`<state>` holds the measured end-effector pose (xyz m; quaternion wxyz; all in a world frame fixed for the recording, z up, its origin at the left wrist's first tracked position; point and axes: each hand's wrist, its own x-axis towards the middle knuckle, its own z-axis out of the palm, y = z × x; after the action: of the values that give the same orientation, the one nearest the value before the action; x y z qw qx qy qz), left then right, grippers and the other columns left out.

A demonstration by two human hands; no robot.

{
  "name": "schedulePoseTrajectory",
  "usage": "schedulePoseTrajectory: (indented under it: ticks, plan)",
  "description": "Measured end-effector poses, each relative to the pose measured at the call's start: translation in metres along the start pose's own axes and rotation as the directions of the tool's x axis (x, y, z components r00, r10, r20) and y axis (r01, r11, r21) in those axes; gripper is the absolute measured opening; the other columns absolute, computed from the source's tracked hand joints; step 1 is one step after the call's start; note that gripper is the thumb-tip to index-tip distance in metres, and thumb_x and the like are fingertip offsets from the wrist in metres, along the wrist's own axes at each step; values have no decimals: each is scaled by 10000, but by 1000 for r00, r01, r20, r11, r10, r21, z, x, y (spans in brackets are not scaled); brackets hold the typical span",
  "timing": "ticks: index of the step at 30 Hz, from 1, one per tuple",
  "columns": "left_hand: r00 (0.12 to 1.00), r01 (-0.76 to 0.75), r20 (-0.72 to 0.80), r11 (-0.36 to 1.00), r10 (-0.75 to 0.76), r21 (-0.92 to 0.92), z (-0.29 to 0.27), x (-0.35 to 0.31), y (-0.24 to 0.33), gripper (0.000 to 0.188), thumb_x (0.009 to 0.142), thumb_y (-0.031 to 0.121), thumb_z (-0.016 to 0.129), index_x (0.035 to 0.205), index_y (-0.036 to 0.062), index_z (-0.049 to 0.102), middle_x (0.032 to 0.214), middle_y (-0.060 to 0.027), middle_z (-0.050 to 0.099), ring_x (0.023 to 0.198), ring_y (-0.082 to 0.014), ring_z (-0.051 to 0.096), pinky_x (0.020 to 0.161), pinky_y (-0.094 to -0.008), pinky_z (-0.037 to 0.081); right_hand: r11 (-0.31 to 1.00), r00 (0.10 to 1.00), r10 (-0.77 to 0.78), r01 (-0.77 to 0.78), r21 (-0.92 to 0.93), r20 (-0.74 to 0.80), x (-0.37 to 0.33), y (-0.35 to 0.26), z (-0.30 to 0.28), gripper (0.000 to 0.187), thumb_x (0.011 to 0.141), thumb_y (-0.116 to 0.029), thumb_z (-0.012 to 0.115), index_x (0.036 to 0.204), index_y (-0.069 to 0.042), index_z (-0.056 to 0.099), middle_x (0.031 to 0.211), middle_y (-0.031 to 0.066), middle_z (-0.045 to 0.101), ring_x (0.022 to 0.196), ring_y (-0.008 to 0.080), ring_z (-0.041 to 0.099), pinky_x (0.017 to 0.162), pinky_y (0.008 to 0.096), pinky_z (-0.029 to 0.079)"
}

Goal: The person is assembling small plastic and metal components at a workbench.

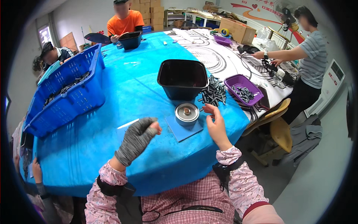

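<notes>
My left hand (138,140), in a grey knit glove with bare fingertips, hovers over the blue cloth, left of a blue square pad (179,131). Its fingers and thumb are pressed together; whatever they may hold cannot be made out. On the pad stands a round metal tin (187,114) with a small brownish knob in its middle. Just right of the tin is my bare right hand (217,127), fingers bent and parted from the thumb, nothing visible between them. Beyond its fingertips lies a heap of short black-and-grey pieces (215,91), beside a deep black bin (182,80).
A large blue crate (71,95) with similar pieces stands at the left. A purple basket (244,89) of them sits at the right. A thin white strip (128,124) lies near my left hand. Other people work around the table; a yellow chair (280,132) stands right.
</notes>
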<state>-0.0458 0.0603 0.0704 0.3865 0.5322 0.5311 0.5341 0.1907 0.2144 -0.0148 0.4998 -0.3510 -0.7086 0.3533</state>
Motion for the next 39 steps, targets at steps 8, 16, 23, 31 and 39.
schedulePoseTrajectory:
  ticks: [8,16,23,31,39]
  plan:
    - [830,-557,275,740,485,376,1,25,-24,218,873,173,639,703,43,599,628,-81,542,520,-234,527,499,-336,420,903,973,-152,65,-426,-174,27,10,-30,225,823,-67,661,1035,-38,594,947,87,568,751,181,567,665,312,479]
    - [791,-599,370,741,487,304,11,16,-26,235,883,185,615,689,56,591,623,-93,528,508,-273,542,474,-360,412,766,937,-325,340,-546,128,36,4,-22,159,778,-72,677,936,-66,664,964,80,616,872,257,587,742,362,474]
    - [880,-439,299,872,368,219,8,16,-26,290,942,190,560,704,27,588,649,-93,529,539,-215,509,529,-314,422,310,714,-391,697,-647,581,59,-2,-29,75,810,-79,580,857,-48,629,972,64,621,886,237,584,755,352,466]
    - [962,-270,45,963,270,-12,6,20,-37,371,848,50,681,1199,75,563,925,-8,633,642,-26,484,593,-192,430,902,945,-285,322,-289,163,2,-87,8,276,833,-3,616,1105,-42,587,858,113,618,774,283,602,695,372,485]
    - [899,-437,17,899,437,-23,11,25,-44,283,826,50,718,1096,53,631,911,-21,623,639,-32,505,576,-201,434,915,885,-266,357,-190,383,-17,-124,37,469,819,-14,646,1263,-90,513,878,98,636,786,266,609,689,363,480]
